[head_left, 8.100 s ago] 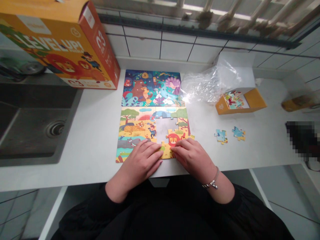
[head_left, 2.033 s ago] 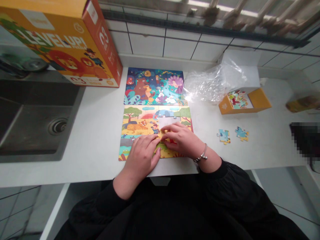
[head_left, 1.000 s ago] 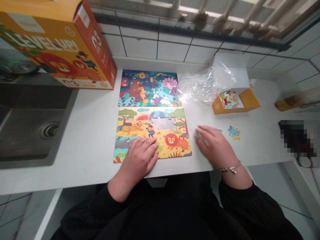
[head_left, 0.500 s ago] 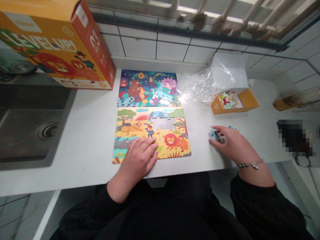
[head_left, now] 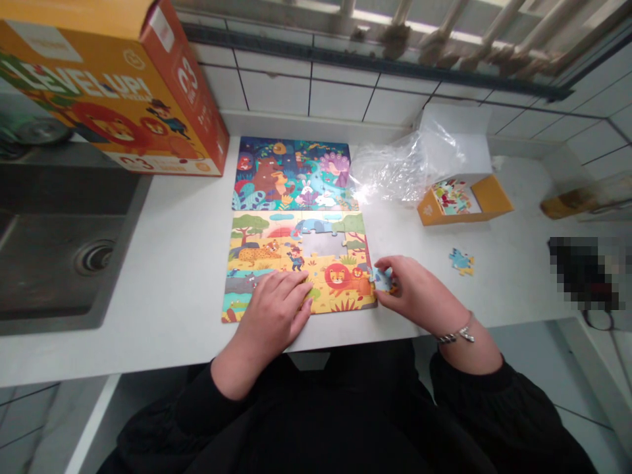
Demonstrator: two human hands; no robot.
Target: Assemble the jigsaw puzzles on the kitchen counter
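Since the preceding frame, the right hand point(head_left: 419, 293) has moved leftward from the loose pieces to the lower right edge of a colourful cardboard savanna jigsaw puzzle point(head_left: 276, 227). Its fingertips point(head_left: 392, 271) pinch a small blue-and-yellow jigsaw piece point(head_left: 382, 279) just beside that edge, apparently bringing it within reach of the assembled picture. The left hand point(head_left: 269, 306) lies flat on the puzzle's lower edge, fingers close together, seemingly pressing to keep the joined pieces from sliding. A roughly rectangular gap point(head_left: 322, 245) remains in the puzzle's upper middle. A finished blue-green jungle jigsaw puzzle point(head_left: 291, 174) lies directly above, edge to edge with it, on the white table point(head_left: 172, 263). To the right, a second blue-and-yellow loose piece point(head_left: 461, 261) lies alone, within easy reach. Beyond it sit an open orange cardboard box point(head_left: 447, 212) holding printed pieces and a crumpled clear plastic bag point(head_left: 399, 168).
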